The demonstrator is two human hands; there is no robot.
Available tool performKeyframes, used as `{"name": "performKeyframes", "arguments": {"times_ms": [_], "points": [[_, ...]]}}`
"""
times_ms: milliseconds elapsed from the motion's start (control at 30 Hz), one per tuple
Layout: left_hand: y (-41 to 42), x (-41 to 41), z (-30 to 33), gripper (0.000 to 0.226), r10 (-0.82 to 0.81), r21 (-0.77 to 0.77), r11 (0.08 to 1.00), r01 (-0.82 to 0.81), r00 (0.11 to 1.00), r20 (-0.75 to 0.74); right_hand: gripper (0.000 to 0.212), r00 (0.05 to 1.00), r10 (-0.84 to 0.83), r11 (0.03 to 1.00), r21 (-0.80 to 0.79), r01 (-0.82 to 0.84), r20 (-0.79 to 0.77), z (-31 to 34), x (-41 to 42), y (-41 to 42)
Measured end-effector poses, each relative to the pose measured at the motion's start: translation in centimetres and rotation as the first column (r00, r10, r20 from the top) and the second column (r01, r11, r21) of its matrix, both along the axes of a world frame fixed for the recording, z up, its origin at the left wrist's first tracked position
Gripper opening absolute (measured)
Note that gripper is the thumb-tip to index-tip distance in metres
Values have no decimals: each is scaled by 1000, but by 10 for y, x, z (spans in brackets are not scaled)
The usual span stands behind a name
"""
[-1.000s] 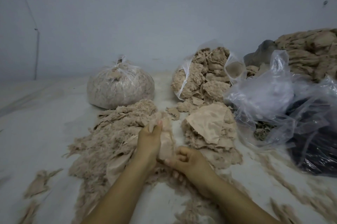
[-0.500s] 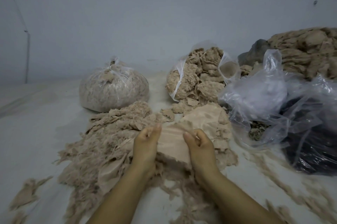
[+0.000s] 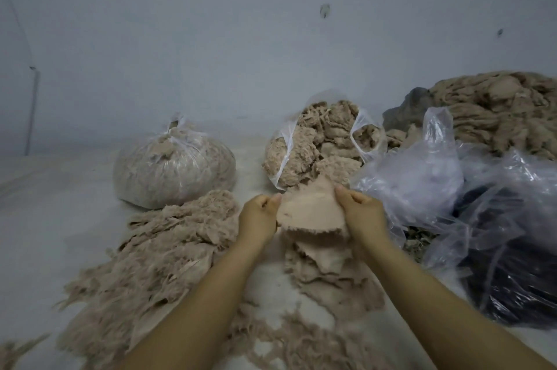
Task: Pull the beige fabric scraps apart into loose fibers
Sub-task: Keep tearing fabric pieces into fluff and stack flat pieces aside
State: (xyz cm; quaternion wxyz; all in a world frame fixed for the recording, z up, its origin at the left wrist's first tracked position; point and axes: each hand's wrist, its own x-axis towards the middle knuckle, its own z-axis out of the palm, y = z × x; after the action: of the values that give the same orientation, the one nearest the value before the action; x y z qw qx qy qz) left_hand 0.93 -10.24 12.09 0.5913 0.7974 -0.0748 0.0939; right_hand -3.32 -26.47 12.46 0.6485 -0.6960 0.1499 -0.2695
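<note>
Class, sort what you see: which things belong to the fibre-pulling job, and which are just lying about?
Job: left hand and right hand gripping the beige scrap; scrap pile; loose fibre heap.
Lying about: tied bag; crumpled clear plastic; dark bag.

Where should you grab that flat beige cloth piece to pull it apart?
Best by its two side edges, as the left hand and right hand pinch the beige scrap now, one from each side. It is thin, flat and frayed along the bottom, so opposite grips probably tear it.
</note>
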Motion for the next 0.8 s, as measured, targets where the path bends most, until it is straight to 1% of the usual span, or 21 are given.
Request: {"name": "performKeyframes", "arguments": {"times_ms": [33, 67, 100, 167, 200, 233, 267, 300, 333, 367, 400, 433, 467, 500, 533, 567, 600, 667, 700, 767, 800], "points": [[-5, 2, -2, 30, -47, -61, 997, 41, 994, -95, 40, 999, -25, 1000, -7, 25, -37, -1, 2, -8], [-7, 1, -6, 24, -101, -138, 987, 77, 978, -183, 46, 997, -58, 998, -13, 57, -55, -5, 1, -14], [-8, -2, -10, 19, -154, -215, 971, 102, 959, -240, 47, 994, -94, 995, -19, 93, -48, -12, -3, -20], [-1, -8, -18, 14, -196, -309, 945, 110, 944, -265, 44, 987, -161, 986, -51, 161, 5, -33, -20, -23], [6, -11, -22, 14, -190, -320, 942, 102, 947, -258, 43, 984, -176, 981, -78, 177, 24, -44, -31, -21], [16, -14, -25, 14, -174, -305, 948, 95, 954, -245, 43, 989, -149, 984, -97, 151, 27, -54, -43, -15], [28, -17, -27, 15, -163, -261, 960, 100, 959, -231, 43, 998, -68, 992, -107, 69, 7, -62, -54, -6], [41, -20, -29, 16, -166, -196, 973, 123, 961, -221, 43, 998, 48, 990, -129, -51, -30, -68, -65, 3], [55, -24, -29, 16, -186, -105, 980, 167, 960, -211, 41, 982, 174, 965, -183, -185, -78, -72, -75, 13], [69, -28, -28, 13, -220, 11, 974, 226, 956, -196, 35, 948, 292, 910, -270, -316, -126, -75, -84, 22], [84, -33, -27, 8, -266, 144, 945, 292, 947, -178, 26, 905, 387, 822, -379, -426, -176, -79, -93, 30], [97, -37, -25, 4, -322, 275, 893, 356, 933, -163, 16, 862, 452, 706, -498, -504, -231, -81, -99, 35], [110, -43, -25, 5, -373, 390, 825, 408, 913, -165, 14, 826, 482, 575, -606, -550, -292, -85, -106, 39], [122, -48, -26, 8, -407, 484, 757, 439, 896, -176, 18, 804, 487, 463, -679, -569, -342, -86, -111, 40], [133, -52, -27, 10, -416, 562, 702, 438, 892, -175, 20, 789, 484, 400, -705, -585, -380, -87, -116, 38], [144, -58, -29, 12, -418, 632, 656, 412, 896, -150, 21, 778, 475, 381, -701, -602, -410, -86, -121, 36], [154, -63, -31, 18, -431, 693, 616, 374, 897, -100, 20, 773, 466, 384, -689, -614, -430, -86, -125, 31], [167, -70, -38, 38, -479, 760, 579, 294, 878, 26, 19, 757, 455, 407, -647, -645, -469, -85, -135, 21], [170, -72, -43, 47, -484, 780, 568, 261, 873, 60, 22, 743, 458, 425, -614, -665, -487, -83, -140, 17], [171, -75, -55, 57, -462, 816, 536, 218, 884, 67, 39, 746, 426, 432, -609, -665, -512, -74, -139, 13], [169, -76, -64, 59, -462, 830, 512, 223, 886, 46, 50, 777, 369, 409, -662, -628, -510, -68, -134, 14]]}}
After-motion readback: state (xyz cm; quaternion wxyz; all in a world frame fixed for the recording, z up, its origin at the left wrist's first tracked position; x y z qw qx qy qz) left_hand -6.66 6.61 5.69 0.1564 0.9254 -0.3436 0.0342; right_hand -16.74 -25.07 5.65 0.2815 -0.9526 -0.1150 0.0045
